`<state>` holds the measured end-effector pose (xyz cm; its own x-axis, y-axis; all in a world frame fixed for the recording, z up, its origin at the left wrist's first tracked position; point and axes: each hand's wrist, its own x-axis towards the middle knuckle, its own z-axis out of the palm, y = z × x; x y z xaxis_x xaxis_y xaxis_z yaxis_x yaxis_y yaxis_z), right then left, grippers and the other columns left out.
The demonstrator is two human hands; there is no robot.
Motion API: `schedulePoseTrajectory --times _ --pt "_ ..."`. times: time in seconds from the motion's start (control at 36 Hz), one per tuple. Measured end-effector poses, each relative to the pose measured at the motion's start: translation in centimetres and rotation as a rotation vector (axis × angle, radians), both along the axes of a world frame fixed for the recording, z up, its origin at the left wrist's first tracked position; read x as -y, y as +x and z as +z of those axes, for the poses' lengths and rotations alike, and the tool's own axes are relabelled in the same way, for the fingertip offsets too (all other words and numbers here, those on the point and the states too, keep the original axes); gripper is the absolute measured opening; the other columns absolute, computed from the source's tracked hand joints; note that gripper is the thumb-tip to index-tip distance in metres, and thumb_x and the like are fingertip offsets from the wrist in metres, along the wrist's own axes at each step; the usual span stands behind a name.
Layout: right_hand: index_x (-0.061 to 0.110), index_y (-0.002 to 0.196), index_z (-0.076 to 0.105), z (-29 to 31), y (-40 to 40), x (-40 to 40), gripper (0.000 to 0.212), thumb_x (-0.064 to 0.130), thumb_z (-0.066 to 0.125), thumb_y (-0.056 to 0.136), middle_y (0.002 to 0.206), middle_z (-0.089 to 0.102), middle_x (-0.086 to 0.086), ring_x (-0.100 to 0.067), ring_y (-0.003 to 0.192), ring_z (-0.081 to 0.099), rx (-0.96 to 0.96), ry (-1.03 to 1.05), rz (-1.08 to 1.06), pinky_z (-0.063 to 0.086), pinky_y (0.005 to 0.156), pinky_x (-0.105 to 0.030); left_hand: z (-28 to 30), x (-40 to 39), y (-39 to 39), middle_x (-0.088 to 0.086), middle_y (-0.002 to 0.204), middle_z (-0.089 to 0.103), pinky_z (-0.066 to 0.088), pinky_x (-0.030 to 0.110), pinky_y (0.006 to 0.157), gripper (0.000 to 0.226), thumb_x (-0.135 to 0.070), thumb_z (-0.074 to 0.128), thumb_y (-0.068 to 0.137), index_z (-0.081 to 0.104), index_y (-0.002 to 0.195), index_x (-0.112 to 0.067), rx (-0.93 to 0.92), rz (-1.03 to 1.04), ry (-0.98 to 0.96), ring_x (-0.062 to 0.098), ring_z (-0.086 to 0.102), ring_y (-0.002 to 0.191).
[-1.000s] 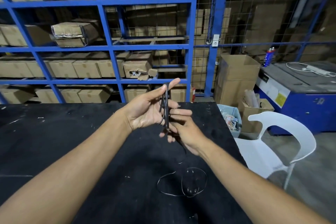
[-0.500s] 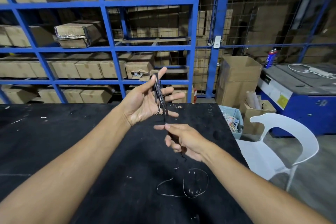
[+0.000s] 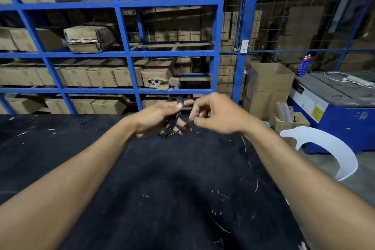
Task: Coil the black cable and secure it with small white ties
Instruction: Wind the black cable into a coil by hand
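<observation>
A thin black cable is bunched into narrow loops between my hands, above the far part of the black table. My left hand holds the bundle, thumb pressed on its top. My right hand is beside it on the right, fingers pinching a strand of the cable near the bundle's lower end. The loops cross each other between the two hands. More loose black cable trails on the table near the right edge, hard to see against the dark top. No white tie is visible.
Blue metal shelving with cardboard boxes stands just behind the table. To the right are a white plastic chair, open cartons on the floor and a blue machine with a white power strip on top.
My right hand has risen from below the bundle to level with my left hand and pinched a strand. My left hand closed around the loops and tipped down. The view moved closer.
</observation>
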<state>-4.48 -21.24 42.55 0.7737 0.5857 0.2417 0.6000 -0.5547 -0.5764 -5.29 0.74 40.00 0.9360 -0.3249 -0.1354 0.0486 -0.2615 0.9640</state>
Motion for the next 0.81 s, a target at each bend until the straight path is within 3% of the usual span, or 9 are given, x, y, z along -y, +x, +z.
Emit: schedulePoseTrajectory --times 0.08,0.17,0.22,0.28,0.36,0.47,0.56,0.67,0.81 --pt "0.018 0.083 0.079 1.8 1.2 0.6 0.012 0.006 0.079 0.083 0.076 0.074 0.013 0.001 0.068 0.062 0.051 0.097 0.073 0.054 0.069 -0.023 -0.3 -0.3 -0.2 0.038 0.114 0.071 0.041 0.036 0.062 0.045 -0.043 0.039 0.11 0.046 0.146 -0.016 -0.161 -0.094 -0.048 0.028 0.074 0.074" --pt "0.004 0.09 0.076 2.5 2.8 1.3 0.007 -0.001 0.079 0.086 0.074 0.07 0.003 -0.003 0.068 0.063 -0.017 0.247 0.17 0.05 0.069 -0.015 -0.4 -0.7 -0.5 0.036 0.105 0.073 0.05 0.055 0.09 0.042 -0.044 0.048 0.105 0.05 0.142 -0.024 -0.285 -0.234 -0.188 0.054 0.067 0.114" --pt "-0.004 0.094 0.075 2.4 3.7 1.6 0.01 -0.002 0.08 0.086 0.078 0.069 -0.005 -0.007 0.072 0.062 -0.052 0.335 0.215 0.051 0.072 -0.017 -0.2 -1.0 -0.8 0.027 0.097 0.076 0.052 0.06 0.094 0.056 -0.046 0.052 0.103 0.04 0.156 -0.031 -0.316 -0.333 -0.26 0.062 0.055 0.128" --pt "-0.006 0.096 0.075 2.0 4.5 1.8 0.013 -0.002 0.081 0.086 0.079 0.07 -0.002 -0.003 0.07 0.062 -0.089 0.411 0.231 0.05 0.069 -0.016 0.0 -1.0 -1.0 0.023 0.093 0.076 0.047 0.068 0.098 0.058 -0.046 0.047 0.105 0.036 0.16 -0.033 -0.317 -0.417 -0.31 0.063 0.052 0.13" --pt "-0.001 0.095 0.077 0.3 5.2 1.7 0.006 -0.001 0.077 0.089 0.076 0.074 0.001 -0.003 0.062 0.062 -0.227 0.577 0.21 0.048 0.058 -0.016 0.2 -0.8 -1.1 0.02 0.089 0.076 0.021 0.085 0.106 0.053 -0.044 0.029 0.11 0.032 0.162 -0.034 -0.307 -0.466 -0.398 0.059 0.055 0.129" --pt "-0.002 0.105 0.078 -3.2 5.4 0.6 0.015 0.0 0.071 0.092 0.085 0.079 -0.008 -0.013 0.069 0.067 -0.411 0.789 0.141 0.048 0.062 -0.026 0.2 -0.4 -0.7 0.018 0.091 0.077 0.007 0.089 0.106 0.054 -0.045 0.022 0.11 0.025 0.164 -0.035 -0.307 -0.523 -0.573 0.053 0.059 0.129" --pt "-0.004 0.118 0.074 -5.9 4.8 -0.5 0.023 0.003 0.067 0.097 0.078 0.077 -0.006 -0.011 0.066 0.068 -0.536 0.847 0.073 0.051 0.063 -0.025 0.5 0.1 -0.5 0.015 0.096 0.078 0.017 0.087 0.105 0.054 -0.045 0.025 0.11 0.024 0.164 -0.035 -0.273 -0.521 -0.664 0.049 0.061 0.129" --pt "0.017 0.106 0.083 -9.6 3.1 -2.1 0.02 0.009 0.067 0.098 0.077 0.072 -0.01 -0.018 0.063 0.057 -0.622 0.842 0.033 0.043 0.055 -0.022 0.9 0.4 0.0 0.013 0.093 0.077 0.011 0.089 0.108 0.051 -0.044 0.027 0.111 0.031 0.162 -0.036 -0.227 -0.357 -0.749 0.047 0.061 0.125" --pt "0.007 0.129 0.073 -12.2 0.8 -2.8 0.028 0.013 0.062 0.104 0.073 0.071 -0.009 -0.011 0.05 0.05 -0.68 0.655 0.035 0.038 0.049 -0.02 1.7 0.1 1.0 0.016 0.11 0.078 0.044 0.082 0.094 0.048 -0.045 0.029 0.111 0.039 0.158 -0.039 -0.124 -0.127 -0.751 0.051 0.053 0.137"
